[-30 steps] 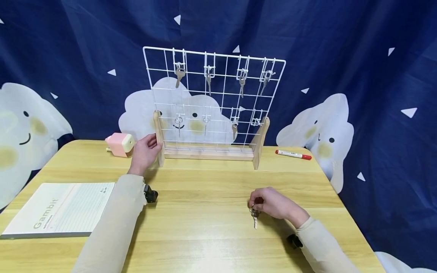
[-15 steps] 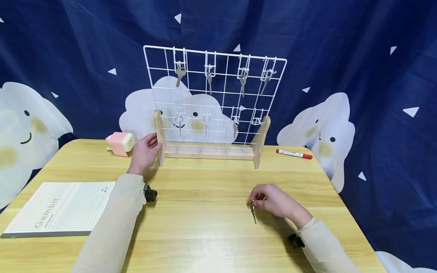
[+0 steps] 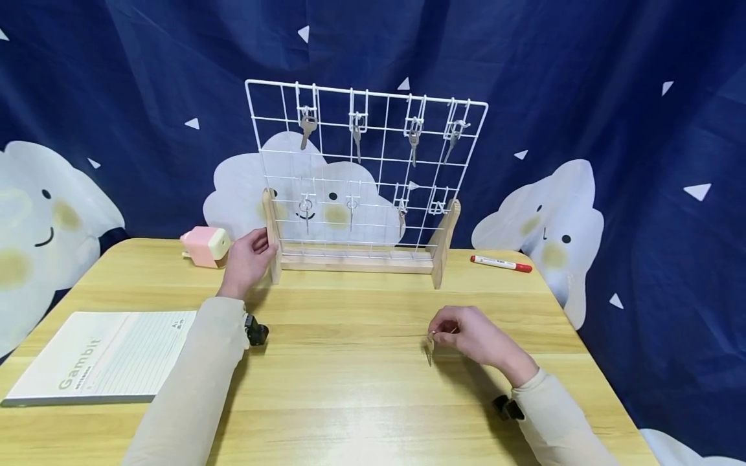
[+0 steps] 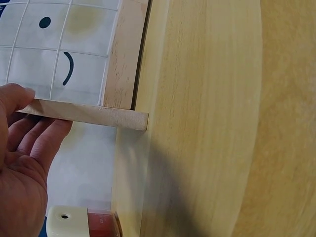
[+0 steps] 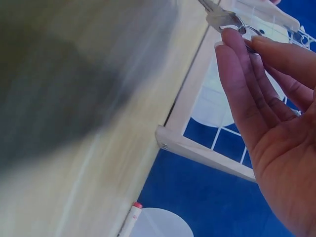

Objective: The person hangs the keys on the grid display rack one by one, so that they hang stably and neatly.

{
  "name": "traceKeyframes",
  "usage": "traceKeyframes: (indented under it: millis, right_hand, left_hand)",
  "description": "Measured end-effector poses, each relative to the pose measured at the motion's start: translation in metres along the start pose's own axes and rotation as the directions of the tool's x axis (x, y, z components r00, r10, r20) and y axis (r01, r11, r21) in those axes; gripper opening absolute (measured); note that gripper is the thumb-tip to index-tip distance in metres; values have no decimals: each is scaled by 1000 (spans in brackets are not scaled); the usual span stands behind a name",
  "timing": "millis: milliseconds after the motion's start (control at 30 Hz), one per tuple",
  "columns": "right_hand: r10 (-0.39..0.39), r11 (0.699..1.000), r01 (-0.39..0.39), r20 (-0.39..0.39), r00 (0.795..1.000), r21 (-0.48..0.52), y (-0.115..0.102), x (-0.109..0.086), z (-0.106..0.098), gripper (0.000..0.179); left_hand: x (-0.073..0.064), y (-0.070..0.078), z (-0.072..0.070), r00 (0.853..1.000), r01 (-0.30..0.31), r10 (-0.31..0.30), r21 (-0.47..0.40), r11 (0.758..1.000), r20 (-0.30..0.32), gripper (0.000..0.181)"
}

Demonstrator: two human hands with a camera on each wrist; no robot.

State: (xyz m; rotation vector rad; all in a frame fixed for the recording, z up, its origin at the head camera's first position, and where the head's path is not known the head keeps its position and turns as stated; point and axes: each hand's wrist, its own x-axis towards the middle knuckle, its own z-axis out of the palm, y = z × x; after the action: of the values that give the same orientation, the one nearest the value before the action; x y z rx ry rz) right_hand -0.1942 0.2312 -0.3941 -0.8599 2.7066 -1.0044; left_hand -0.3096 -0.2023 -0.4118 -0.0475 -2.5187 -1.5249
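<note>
My left hand (image 3: pixel 247 262) holds the left wooden upright (image 3: pixel 271 236) of a white wire grid rack (image 3: pixel 381 158). In the left wrist view its thumb lies on one side of that upright (image 4: pixel 94 112) and the fingers on the other. Above the table at the right, my right hand (image 3: pixel 474 333) pinches a key ring (image 5: pixel 254 32) between thumb and fingertips. From the ring dangles a silver key (image 3: pixel 430 349). Several keys hang on the rack's hooks, such as this upper-left key (image 3: pixel 307 129). A lower-right hook (image 3: pixel 437 206) carries no key.
A pink and cream pencil sharpener (image 3: pixel 205 246) stands just left of my left hand. The notebook (image 3: pixel 105 356) lies at the table's left, partly under my left forearm. A red-and-white marker (image 3: pixel 501 263) lies at the back right. Behind the table hangs a dark blue curtain (image 3: pixel 373 39).
My right hand has lifted slightly and shifted a little right with the key, which has turned in the air. My left hand stays at the upright.
</note>
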Motion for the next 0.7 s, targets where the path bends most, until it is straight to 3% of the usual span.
traceKeyframes:
  millis: [367,700]
  right_hand:
    - [-22,1000,22,-145,989,-4,-5,10,-20,11]
    - [4,1000,-3,-277,961,5,-9,30,-43,10]
  left_hand:
    - [0,0,0,1000,-8,8,5,1000,-5,48]
    - [1,0,1,1000,-12,12,14,1000,-8,47]
